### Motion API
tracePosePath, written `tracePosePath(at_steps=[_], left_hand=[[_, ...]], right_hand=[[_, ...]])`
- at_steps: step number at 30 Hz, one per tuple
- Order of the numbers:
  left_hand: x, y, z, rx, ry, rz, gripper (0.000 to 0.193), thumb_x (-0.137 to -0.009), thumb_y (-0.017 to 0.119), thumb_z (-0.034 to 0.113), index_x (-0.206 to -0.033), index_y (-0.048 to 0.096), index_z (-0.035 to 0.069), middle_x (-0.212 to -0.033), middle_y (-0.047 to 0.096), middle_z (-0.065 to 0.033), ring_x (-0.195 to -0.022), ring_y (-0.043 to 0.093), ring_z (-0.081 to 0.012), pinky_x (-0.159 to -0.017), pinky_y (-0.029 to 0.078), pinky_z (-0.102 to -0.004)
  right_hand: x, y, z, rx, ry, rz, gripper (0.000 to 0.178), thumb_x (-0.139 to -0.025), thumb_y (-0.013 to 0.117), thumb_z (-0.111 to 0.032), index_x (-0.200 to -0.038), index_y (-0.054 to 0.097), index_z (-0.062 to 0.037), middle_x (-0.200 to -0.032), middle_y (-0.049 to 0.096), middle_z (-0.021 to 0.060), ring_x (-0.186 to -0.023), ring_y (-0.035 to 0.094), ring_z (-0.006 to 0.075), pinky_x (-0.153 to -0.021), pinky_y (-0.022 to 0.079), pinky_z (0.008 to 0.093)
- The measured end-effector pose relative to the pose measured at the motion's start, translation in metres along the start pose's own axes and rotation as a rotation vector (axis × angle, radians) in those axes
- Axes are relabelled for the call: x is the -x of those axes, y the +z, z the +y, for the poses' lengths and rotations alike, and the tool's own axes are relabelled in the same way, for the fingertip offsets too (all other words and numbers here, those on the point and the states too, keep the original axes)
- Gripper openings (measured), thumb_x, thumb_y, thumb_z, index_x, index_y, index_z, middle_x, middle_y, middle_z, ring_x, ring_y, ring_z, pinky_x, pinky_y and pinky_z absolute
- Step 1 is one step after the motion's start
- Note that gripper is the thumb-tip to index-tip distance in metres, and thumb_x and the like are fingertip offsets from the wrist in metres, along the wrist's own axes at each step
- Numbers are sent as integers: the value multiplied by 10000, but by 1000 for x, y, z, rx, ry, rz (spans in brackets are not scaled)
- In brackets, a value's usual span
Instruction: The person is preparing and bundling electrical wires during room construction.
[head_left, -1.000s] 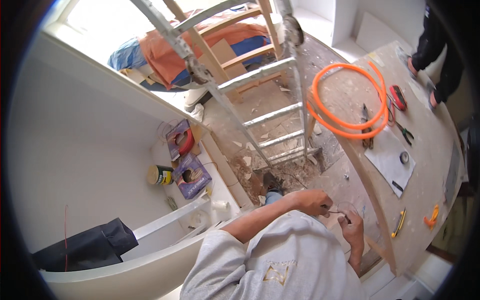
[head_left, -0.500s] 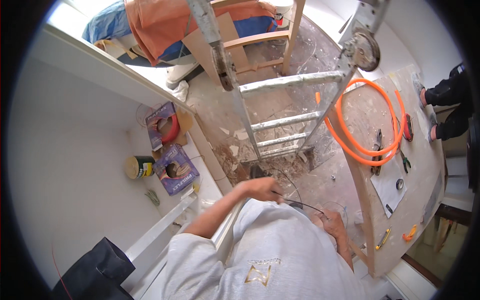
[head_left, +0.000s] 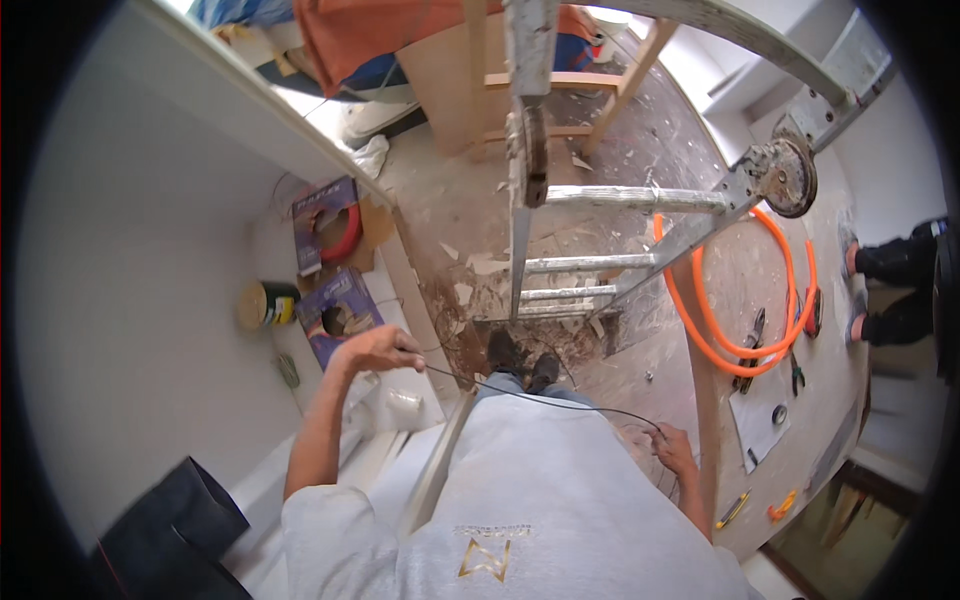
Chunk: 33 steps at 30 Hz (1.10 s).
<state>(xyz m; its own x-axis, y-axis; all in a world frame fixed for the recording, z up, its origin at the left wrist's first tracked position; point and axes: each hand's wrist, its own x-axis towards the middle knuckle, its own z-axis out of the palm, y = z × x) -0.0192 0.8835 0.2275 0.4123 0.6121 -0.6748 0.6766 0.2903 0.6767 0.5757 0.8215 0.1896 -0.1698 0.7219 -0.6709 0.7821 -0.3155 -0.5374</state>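
A thin black wire (head_left: 540, 397) stretches across the front of my body, sagging slightly between my two hands. My left hand (head_left: 382, 350) pinches one part of it, above the purple cable box at the left. Lower at the right, by the edge of the board-topped table, my right hand (head_left: 673, 449) has its fingers closed around another part of the wire. Whether the wire goes on past either hand is hard to see.
An aluminium stepladder (head_left: 640, 200) stands ahead. Coiled orange conduit (head_left: 705, 320), pliers (head_left: 750, 345), black tape (head_left: 779, 414) and a yellow cutter (head_left: 733, 508) lie on the table (head_left: 715, 400). Purple cable boxes (head_left: 345, 305) and a tub (head_left: 265, 305) are left. A person's dark-clothed legs (head_left: 900, 265) show right.
My left hand has swung left and up, drawing out a longer span of wire between my hands. My right hand stays near the table. The view has shifted, and my shoes now show.
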Motion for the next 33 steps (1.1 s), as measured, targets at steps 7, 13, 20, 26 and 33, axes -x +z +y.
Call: tracePosePath(at_steps=[7, 13, 20, 26, 33], left_hand=[[-18, 60, 34, -69, 173, 137, 261, -831, 691, 269, -947, 726, 37, -842, 694, -157, -767, 653, -296, -712, 495, -380], [-79, 109, 89, -39, 451, 281, 209, -828, 677, 231, -880, 699, 29, -785, 672, -167, -733, 646, -327, -679, 492, -410], [-91, 101, 81, 23, 404, 221, 152, -820, 651, 176, -858, 686, 34, -798, 667, -180, -736, 635, -372, -672, 495, -418], [-94, 78, 33, -150, 285, 177, 194, -800, 661, 244, -835, 693, 56, -814, 680, -176, -780, 654, -375, -708, 513, -440], [-128, -16, -91, 233, 209, 587, 404, -795, 688, 381, -1058, 705, 75, -985, 707, -154, -940, 677, -302, -857, 517, -392]], right_hand=[[-96, 15, 41, 223, -432, -65, 234, -867, 639, -161, -1052, 687, -25, -840, 704, 162, -798, 695, 262, -747, 529, 348], [-89, 12, -129, 171, -713, -305, 285, -881, 624, -226, -1092, 659, -37, -921, 692, 178, -856, 672, 336, -763, 516, 386], [-88, 56, -201, 94, -700, -225, 153, -913, 593, -163, -991, 664, -51, -859, 665, 178, -757, 653, 356, -656, 501, 389], [-123, 97, -230, 307, -672, -274, 185, -908, 583, -255, -971, 654, -97, -784, 656, 206, -734, 639, 412, -666, 509, 486], [-173, 122, -272, 406, -458, -197, 201, -910, 571, -266, -916, 635, -76, -775, 641, 236, -745, 622, 447, -661, 482, 521]])
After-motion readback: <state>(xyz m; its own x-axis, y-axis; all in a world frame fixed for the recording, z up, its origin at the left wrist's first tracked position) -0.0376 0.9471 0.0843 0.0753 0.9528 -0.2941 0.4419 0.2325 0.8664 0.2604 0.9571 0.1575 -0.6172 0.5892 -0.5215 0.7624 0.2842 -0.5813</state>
